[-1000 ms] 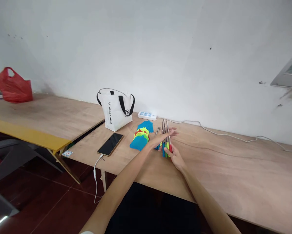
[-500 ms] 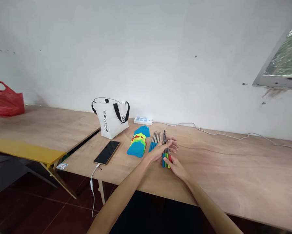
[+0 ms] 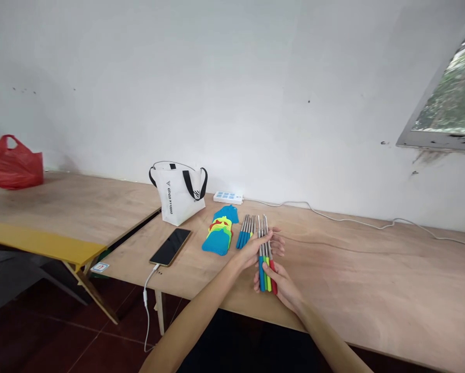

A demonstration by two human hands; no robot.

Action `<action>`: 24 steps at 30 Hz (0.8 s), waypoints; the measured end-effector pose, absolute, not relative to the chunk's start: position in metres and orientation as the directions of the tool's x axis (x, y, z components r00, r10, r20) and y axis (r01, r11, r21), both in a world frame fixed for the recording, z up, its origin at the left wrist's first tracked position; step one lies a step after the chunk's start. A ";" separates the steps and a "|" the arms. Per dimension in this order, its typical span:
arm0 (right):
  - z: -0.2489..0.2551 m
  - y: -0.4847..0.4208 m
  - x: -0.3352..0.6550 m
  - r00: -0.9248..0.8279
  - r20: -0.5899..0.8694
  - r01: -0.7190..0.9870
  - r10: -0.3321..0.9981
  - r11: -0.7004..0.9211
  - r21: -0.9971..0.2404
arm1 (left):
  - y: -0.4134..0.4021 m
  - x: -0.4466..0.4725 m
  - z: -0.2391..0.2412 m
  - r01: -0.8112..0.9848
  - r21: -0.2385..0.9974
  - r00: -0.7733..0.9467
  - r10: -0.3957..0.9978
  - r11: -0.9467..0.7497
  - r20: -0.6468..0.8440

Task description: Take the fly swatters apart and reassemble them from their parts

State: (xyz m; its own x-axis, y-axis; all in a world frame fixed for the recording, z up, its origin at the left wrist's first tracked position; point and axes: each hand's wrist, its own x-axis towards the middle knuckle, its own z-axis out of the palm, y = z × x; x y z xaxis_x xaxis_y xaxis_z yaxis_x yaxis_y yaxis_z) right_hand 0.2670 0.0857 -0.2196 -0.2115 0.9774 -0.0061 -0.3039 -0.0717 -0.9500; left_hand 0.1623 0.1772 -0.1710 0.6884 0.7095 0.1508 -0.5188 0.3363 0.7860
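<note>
Both my hands are around a bunch of fly swatter handles, slim metal rods with blue, green, yellow and red grips. My left hand curls around the metal shafts, thumb in front and fingers showing beyond on the right. Lower down, my right hand is closed around the coloured grips, its thumb lying across them. Left of the bunch, several more rods, mostly with blue grips, lie side by side on the table. Farther left are fly swatter heads, flat mesh pieces in blue, green, yellow and red, overlapping in a pile.
On the wooden table a phone charges by a white cable. Behind it stands a white bag with black handles. A power strip sits by the wall, its cord running right. A red plastic bag rests on another table.
My right hand and the bunch of handles have moved down toward the table's front edge, so more of the coloured grips shows. My left hand stays around the shafts.
</note>
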 end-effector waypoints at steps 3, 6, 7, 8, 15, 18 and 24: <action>-0.218 0.079 0.262 -0.175 -0.042 -0.333 0.984 -0.100 -0.938 | 0.176 0.166 -0.178 -0.527 0.770 0.628 0.775 0.361 0.066; -0.218 0.078 0.257 -0.133 -0.068 -0.331 0.989 -0.109 -0.937 | 0.178 0.169 -0.183 -0.552 0.746 0.578 0.816 0.373 0.020; -0.218 0.078 0.255 -0.125 -0.077 -0.333 0.989 -0.115 -0.936 | 0.179 0.170 -0.184 -0.567 0.736 0.568 0.823 0.371 0.023; -0.217 0.078 0.253 -0.123 -0.087 -0.338 0.989 -0.124 -0.933 | 0.179 0.170 -0.183 -0.581 0.725 0.560 0.828 0.370 0.026; -0.206 0.070 0.237 -0.080 -0.163 -0.391 0.983 -0.181 -0.902 | 0.178 0.166 -0.169 -0.596 0.667 0.595 0.804 0.447 -0.007; -0.200 0.063 0.234 -0.066 -0.163 -0.407 0.984 -0.176 -0.897 | 0.177 0.168 -0.167 -0.590 0.656 0.616 0.788 0.471 -0.012; -0.195 0.051 0.234 -0.016 -0.169 -0.436 0.985 -0.159 -0.886 | 0.178 0.179 -0.167 -0.520 0.670 0.653 0.752 0.530 -0.088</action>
